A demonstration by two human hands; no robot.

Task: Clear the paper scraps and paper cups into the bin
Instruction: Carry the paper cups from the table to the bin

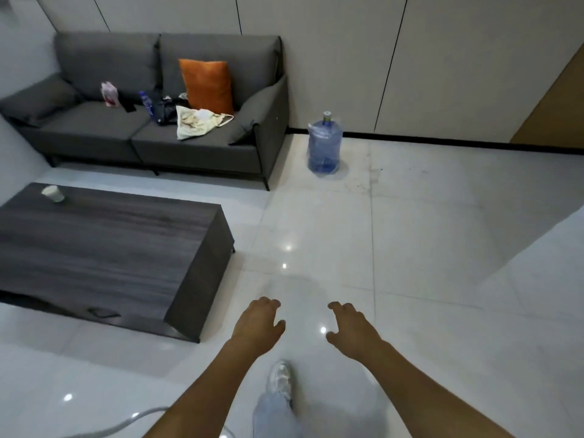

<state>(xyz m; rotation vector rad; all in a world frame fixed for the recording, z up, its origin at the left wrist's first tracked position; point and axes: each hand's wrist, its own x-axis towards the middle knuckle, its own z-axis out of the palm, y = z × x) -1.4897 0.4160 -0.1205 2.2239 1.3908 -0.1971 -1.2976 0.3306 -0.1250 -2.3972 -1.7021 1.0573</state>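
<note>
A white paper cup [53, 193] lies on its side at the far left corner of the dark wooden coffee table [104, 248]. My left hand [257, 324] and my right hand [350, 330] hang out in front of me over the white tiled floor, to the right of the table and well short of the cup. Both hands have loosely curled fingers and hold nothing. No bin and no paper scraps show in this view.
A grey sofa [151, 134] stands behind the table with an orange cushion [207, 85], a cloth bag [196, 121], bottles and other items on it. A blue water jug [325, 143] stands by the wall. My shoe [279, 379] steps on glossy floor.
</note>
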